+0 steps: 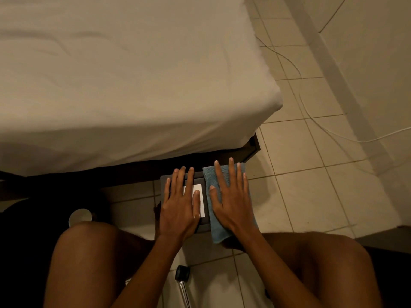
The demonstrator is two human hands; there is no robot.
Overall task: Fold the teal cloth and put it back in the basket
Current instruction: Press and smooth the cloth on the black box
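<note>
The teal cloth (214, 227) lies as a narrow folded strip over the right side of a dark grey basket (201, 175), its near end hanging past the basket's front. My right hand (231, 201) rests flat on the cloth, fingers spread. My left hand (181, 207) lies flat and open over the basket's left part, covering much of a white rectangle (200, 196) inside it. Neither hand grips anything.
A bed with a beige sheet (133, 85) fills the upper left, its dark frame corner (253, 147) just behind the basket. White cables (311, 112) trail over the tiled floor at right. My knees frame the bottom, a round white lid (80, 216) sits at left, and a chair caster (182, 273) sits below.
</note>
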